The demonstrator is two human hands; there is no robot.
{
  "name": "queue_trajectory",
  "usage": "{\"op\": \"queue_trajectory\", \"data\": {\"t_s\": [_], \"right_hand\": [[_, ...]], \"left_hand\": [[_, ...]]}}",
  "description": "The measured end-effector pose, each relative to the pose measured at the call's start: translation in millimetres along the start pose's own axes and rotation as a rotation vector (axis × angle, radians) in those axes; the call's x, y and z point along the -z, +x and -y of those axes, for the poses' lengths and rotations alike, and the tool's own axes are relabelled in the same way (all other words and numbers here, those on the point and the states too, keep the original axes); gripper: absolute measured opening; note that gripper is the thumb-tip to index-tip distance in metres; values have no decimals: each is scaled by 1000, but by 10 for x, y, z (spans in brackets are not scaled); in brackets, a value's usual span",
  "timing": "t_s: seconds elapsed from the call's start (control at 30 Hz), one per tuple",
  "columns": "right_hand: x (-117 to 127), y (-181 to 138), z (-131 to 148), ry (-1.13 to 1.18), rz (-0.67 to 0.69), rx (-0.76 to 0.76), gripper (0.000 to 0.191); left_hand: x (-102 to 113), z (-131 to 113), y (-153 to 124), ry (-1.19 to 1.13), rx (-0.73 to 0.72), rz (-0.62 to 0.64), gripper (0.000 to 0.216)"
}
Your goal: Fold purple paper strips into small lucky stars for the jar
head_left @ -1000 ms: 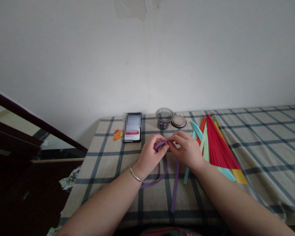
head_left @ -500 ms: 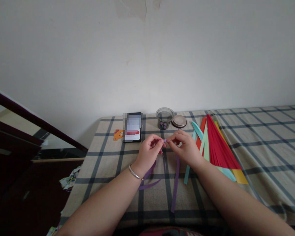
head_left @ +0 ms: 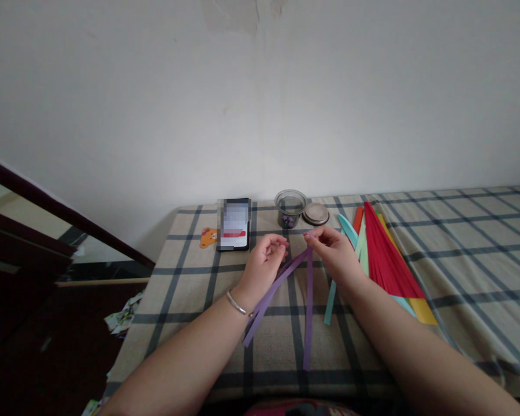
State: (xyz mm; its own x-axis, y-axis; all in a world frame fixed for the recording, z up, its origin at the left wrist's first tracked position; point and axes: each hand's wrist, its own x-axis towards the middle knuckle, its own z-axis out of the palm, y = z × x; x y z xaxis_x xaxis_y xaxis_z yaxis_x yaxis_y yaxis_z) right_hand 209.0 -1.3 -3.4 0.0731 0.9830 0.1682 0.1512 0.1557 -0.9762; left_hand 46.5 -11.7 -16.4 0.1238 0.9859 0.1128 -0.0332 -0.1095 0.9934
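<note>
A bench (head_left: 186, 294) spread with a checked cloth carries everything, its right side cut off by the frame. On it lies a fan of red paper strips (head_left: 385, 266) over yellow, green and blue ones, partly covered by the right forearm. The right hand (head_left: 308, 237) pinches the top of the purple paper strips (head_left: 309, 312) between thumb and fingertips; one hangs down, others slant toward the left wrist. The left hand (head_left: 285, 245) is loosely curled, thumb near the fingertips; whether it grips anything I cannot tell.

A phone (head_left: 241, 241), screen blurred, stands near a bear cutout (head_left: 207, 237). Behind the hands, a clear tub (head_left: 290, 207) sits just beside its round lid (head_left: 316, 213).

The thin paper could crease or tear if tugged askew, and slanting lengths might snag on the bracelet (head_left: 236, 303). A sleeve-less forearm brushing the fan could scatter it. The small purple pieces (head_left: 288, 221) inside the tub are too tiny to make out, and fingers hide the pinched end.
</note>
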Motion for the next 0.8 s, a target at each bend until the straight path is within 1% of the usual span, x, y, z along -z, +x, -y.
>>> {"op": "queue_trajectory", "data": {"t_s": [0.1, 0.23, 0.4, 0.47, 0.53, 0.67, 0.8], "right_hand": [[-18, -12, 37, 101, 30, -42, 30], [-37, -29, 64, 158, 98, -81, 34], [-45, -30, 35, 179, 141, -93, 33], [-42, -33, 14, 149, 149, -77, 31], [-31, -41, 4, 70, 178, -48, 27], [-4, -67, 32, -88, 317, 9, 23], [-5, -78, 78, -152, 415, 36, 22]], "left_hand": [[8, 3, -15, 73, -30, 55, 16], [-5, -31, -37, 82, -50, 139, 19], [-9, -35, -45, 98, -26, 128, 12], [3, -42, -46, 108, -19, 123, 11], [17, -61, -49, 154, -23, 117, 8], [37, -100, -56, 266, -60, 117, 5], [37, -100, -58, 322, -100, 139, 6]]}}
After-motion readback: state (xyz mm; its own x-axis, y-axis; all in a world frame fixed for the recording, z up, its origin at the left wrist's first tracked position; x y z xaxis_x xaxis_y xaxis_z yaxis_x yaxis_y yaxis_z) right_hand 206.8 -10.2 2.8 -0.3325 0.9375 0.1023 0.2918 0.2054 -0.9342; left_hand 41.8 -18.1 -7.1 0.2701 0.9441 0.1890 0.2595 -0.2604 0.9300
